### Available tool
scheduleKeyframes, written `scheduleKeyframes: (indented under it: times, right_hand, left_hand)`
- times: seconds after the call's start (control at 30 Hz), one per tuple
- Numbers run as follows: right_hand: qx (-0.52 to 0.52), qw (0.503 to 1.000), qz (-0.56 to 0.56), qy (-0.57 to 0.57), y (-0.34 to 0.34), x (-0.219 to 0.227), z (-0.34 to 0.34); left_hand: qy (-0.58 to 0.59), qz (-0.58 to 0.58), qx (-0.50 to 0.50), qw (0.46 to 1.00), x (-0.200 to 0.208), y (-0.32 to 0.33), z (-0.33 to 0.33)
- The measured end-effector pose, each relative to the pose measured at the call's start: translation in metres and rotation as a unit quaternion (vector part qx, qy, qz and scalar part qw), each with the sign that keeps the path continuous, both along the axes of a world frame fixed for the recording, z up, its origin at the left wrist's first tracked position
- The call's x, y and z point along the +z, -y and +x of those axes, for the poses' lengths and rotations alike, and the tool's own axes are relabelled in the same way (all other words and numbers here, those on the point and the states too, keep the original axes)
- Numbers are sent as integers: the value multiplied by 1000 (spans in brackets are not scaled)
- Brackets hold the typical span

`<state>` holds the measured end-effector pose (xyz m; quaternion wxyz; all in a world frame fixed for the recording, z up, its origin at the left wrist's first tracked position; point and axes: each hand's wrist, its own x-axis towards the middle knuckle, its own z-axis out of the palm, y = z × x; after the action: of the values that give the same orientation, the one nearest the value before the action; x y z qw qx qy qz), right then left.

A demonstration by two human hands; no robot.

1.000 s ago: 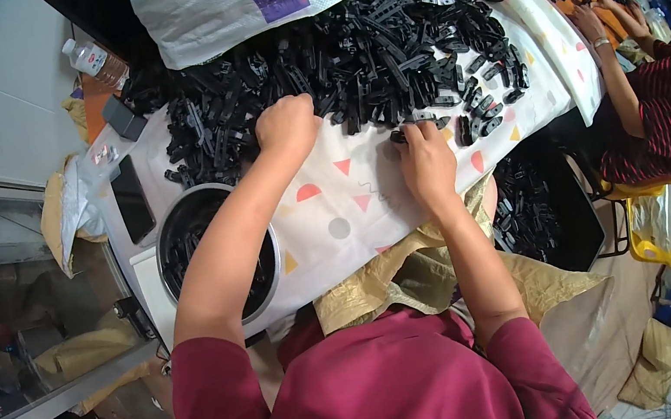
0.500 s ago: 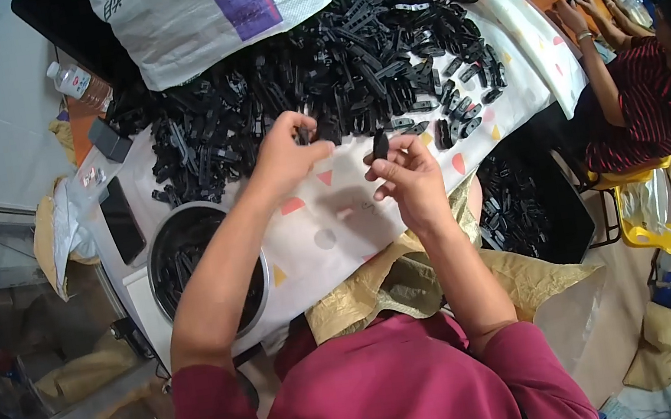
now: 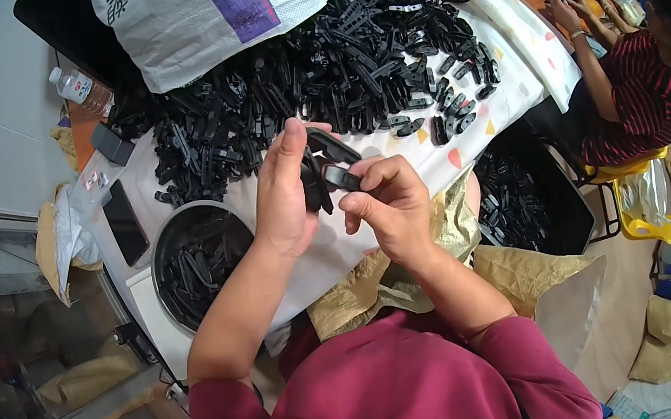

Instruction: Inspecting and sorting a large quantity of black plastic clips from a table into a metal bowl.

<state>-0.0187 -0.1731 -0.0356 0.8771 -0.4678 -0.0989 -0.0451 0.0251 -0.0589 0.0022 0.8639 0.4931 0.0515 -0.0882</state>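
Both hands meet above the near edge of the patterned tablecloth. My left hand point(image 3: 279, 196) is closed around some long black plastic parts point(image 3: 335, 148), which stick out past its fingers; how many it holds is hidden. Between its thumb and fingers, my right hand point(image 3: 395, 210) pinches a small glossy black plastic piece point(image 3: 342, 178). That piece lies against the parts in the left hand, and I cannot tell whether they are joined. Beyond the hands spreads a big heap of similar black plastic parts point(image 3: 249, 105).
Left of my forearm stands a round dark bowl point(image 3: 212, 290) of black parts. A phone point(image 3: 124, 223) and a bottle point(image 3: 76, 85) lie farther left. A white woven sack point(image 3: 184, 31) rests behind the heap. On the right are a black bin point(image 3: 560, 213) and a seated person point(image 3: 637, 87).
My left hand has drawn back from the heap's edge with black parts in it. My right hand has moved left and nearer to me, bringing its small piece against them.
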Motion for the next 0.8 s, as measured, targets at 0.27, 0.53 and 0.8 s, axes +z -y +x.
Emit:
scheduleKeyframes:
  times: [0.27,0.53,0.8]
  right_hand:
    - [-122,988,-89,31,-2,11,-4]
    - [-234,916,-262,194,4,12,-4]
    - [-207,895,-320,232,11,26,-5]
  left_hand:
    - [112,93,-39,989,-2,-14,-20]
    - [236,121,-52,963,-6,-21,-27]
    - [269,91,-44,958,-8,-26,-33]
